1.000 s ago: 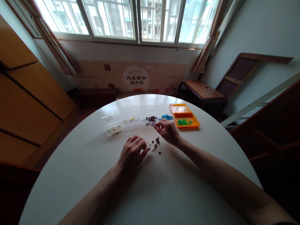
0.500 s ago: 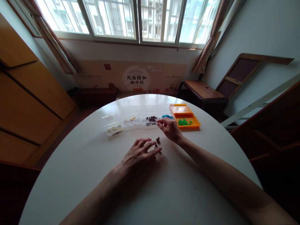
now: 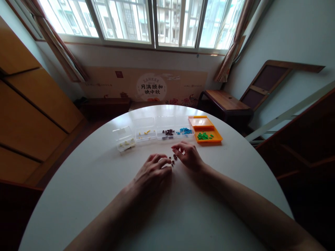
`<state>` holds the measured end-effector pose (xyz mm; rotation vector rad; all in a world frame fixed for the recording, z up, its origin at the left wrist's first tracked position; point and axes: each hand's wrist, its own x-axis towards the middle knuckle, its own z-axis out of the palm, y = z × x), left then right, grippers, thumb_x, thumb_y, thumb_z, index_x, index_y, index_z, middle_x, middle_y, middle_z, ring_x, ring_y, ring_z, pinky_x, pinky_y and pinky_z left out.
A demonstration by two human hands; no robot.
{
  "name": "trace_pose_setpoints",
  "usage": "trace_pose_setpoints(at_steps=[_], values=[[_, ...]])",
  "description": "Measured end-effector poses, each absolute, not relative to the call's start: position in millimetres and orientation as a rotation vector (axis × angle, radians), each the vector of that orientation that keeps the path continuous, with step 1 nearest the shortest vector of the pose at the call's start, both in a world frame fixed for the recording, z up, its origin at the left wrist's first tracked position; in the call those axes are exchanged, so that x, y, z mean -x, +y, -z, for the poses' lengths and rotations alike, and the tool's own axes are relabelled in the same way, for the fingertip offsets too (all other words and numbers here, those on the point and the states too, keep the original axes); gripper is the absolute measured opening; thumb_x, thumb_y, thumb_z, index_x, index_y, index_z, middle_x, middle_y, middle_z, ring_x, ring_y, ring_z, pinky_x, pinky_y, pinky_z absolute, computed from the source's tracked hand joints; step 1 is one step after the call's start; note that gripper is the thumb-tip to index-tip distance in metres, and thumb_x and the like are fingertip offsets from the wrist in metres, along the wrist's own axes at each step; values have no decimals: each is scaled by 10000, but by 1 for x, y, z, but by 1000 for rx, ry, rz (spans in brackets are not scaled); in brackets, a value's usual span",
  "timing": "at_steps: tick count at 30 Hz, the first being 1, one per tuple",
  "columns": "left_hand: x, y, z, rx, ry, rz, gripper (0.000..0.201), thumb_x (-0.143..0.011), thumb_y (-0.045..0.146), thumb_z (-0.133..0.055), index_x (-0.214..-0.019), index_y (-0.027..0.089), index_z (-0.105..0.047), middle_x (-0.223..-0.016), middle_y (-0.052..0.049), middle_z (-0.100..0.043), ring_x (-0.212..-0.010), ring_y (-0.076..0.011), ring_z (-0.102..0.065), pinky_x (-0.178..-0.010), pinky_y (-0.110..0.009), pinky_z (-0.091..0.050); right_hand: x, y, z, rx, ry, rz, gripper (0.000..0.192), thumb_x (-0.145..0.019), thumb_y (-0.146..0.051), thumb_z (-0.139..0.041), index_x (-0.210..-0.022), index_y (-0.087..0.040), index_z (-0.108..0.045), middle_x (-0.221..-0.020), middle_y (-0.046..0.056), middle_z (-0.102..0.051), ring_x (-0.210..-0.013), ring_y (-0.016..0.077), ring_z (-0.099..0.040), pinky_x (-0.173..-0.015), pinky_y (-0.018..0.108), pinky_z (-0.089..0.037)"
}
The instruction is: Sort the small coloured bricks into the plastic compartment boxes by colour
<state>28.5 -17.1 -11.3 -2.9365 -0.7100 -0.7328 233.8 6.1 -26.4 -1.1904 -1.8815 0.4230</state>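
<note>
1. Pieces [image 3: 175, 157], small and brown, lie loose on the white table [image 3: 167, 216] between your hands, short of the boxes along its far edge. They sit close together, some perhaps touching.
2. Expect them to be very light and stiff, probably hard plastic. You will hardly feel their weight, so judge your hold by touch.
3. They look unlikely to break, but their smooth sides may slip. A sideways nudge could send one skating across the shiny tabletop toward its rim.
4. Take one piece by two opposite sides, between the pads of thumb and forefinger. Pressing on a corner may flip it over.
5. Your left hand [image 3: 153, 169] is palm down with its fingers bent and somewhat parted, tips right beside the pieces. You cannot tell from here whether it has anything pinched.
6. Your right hand [image 3: 190, 155] has thumb and forefinger bent close together, a narrow pinch just beyond the pieces. Whether a bit is caught there is too small to tell.
7. Clear boxes [image 3: 150, 138] stand in a row toward the table's far edge, with dark bits [image 3: 169, 132] and blue bits [image 3: 185, 131] inside. At the row's right end, green bits [image 3: 202, 136] lie in the orange tray [image 3: 213, 141], mostly toward its near left corner.
</note>
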Motion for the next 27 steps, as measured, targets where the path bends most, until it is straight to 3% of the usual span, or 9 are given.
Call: trace_pose_setpoints(at_steps=[9,18,27], values=[[-27,-13,18,2970,-888,693,84,-914,210,-542,-908,205,-625,-1031,-31,-659,-1062,-198,-506,-916,-351,-359,-229,3,29,1113,-1945,-419,109,-830,-161,-599,-857,-185,-702,-788,27,-651,-676,123,-590,-667,238,-463],[-26,-8,19,2637,-1070,1080,132,-924,216,-520,-857,195,-632,-892,-43,-662,-927,-190,-531,-823,-342,-383,-229,1,30,973,-2057,-579,106,-833,-208,-617,-862,-188,-716,-739,13,-637,-650,111,-578,-633,218,-457],[-28,-10,16,2597,-965,1134,80,-890,178,-576,-830,203,-622,-841,-22,-663,-911,-185,-547,-816,-334,-383,-225,-1,30,858,-2150,-540,194,-889,-249,-546,-839,-180,-720,-739,33,-639,-674,123,-575,-661,228,-457]])
